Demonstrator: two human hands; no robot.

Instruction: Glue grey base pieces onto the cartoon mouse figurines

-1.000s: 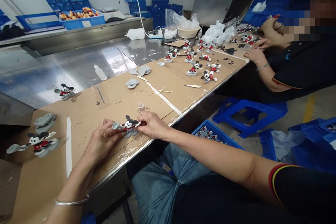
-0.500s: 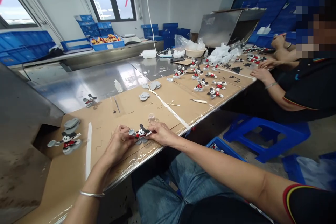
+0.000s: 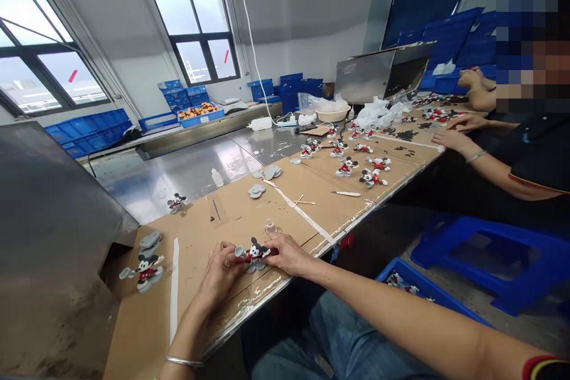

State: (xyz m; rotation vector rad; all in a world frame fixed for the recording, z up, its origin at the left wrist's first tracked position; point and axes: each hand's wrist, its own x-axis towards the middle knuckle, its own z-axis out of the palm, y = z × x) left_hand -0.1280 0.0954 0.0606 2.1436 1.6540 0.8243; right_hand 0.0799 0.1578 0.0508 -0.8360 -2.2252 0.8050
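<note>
The person's left hand (image 3: 220, 270) is curling around the left end of a painted cartoon-mouse figurine (image 3: 255, 255), its fingers closing on a grey stub (image 3: 239, 252) there, while the right hand (image 3: 287, 254) is pressing in from the right, fingers nearly closed on the figurine's red-and-white body. The exact finger placement is hard to make out at this size. Held between both hands, the figurine is sitting just above the cardboard sheet (image 3: 231, 214) covering the steel table, a grip that seems to steady it from both ends. A small clear cup (image 3: 270, 226) is standing just beyond the right hand, within easy reach. To the left, a second figurine (image 3: 146, 270) and loose grey pieces (image 3: 150, 243) are lying beside a white strip (image 3: 174, 291), apparently kept near the working spot. Farther right, many more figurines (image 3: 347, 166) are lying grouped on the cardboard near a pale-handled knife (image 3: 346, 193), probably gathered there as a batch. At the far right, a co-worker's hands (image 3: 453, 140) are resting among more small parts, and a blue crate (image 3: 414, 288) holding figurines is sitting on the floor.
</note>
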